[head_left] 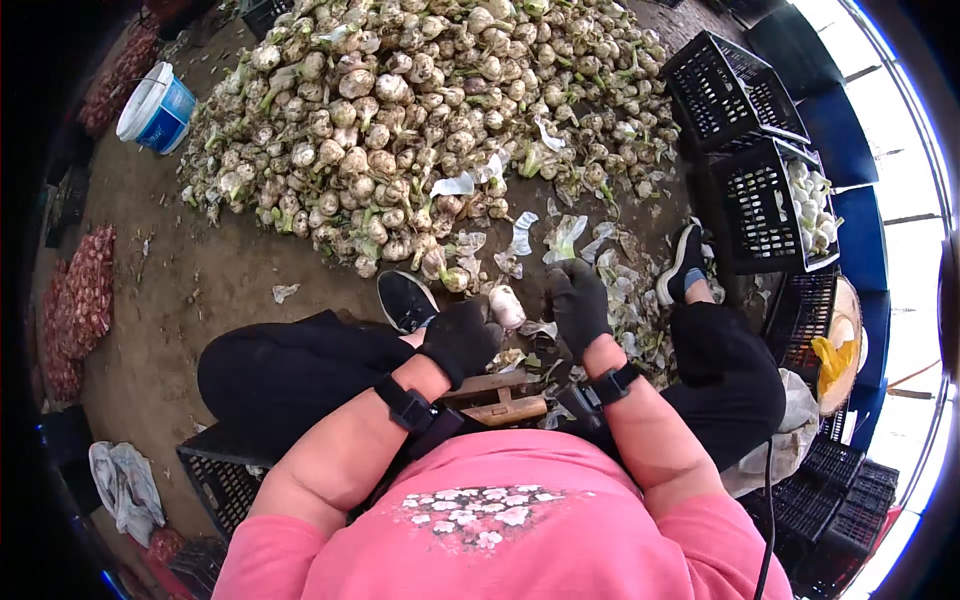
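My left hand point(464, 340), in a dark glove, is closed on a pale, whitish-pink garlic bulb point(506, 307) that sticks out past its fingertips. Just to the right, my right hand point(578, 308), gloved the same way, has its fingers curled in. Whatever those fingers hold, if anything, is hidden. The two hands are apart, with the bulb in the gap between them. Ahead of them rises a big heap of unpeeled garlic bulbs point(400, 130), dirty and with bits of green stalk. Loose papery garlic skins point(565, 238) lie on the ground by my right hand.
A wooden piece point(505, 408) lies between my legs. Black plastic crates point(735, 95) stand at the right, one holding cleaned white garlic point(812, 205). A white and blue bucket point(158, 108) is at the far left, above red mesh sacks point(80, 300). Another black crate point(222, 480) is at lower left.
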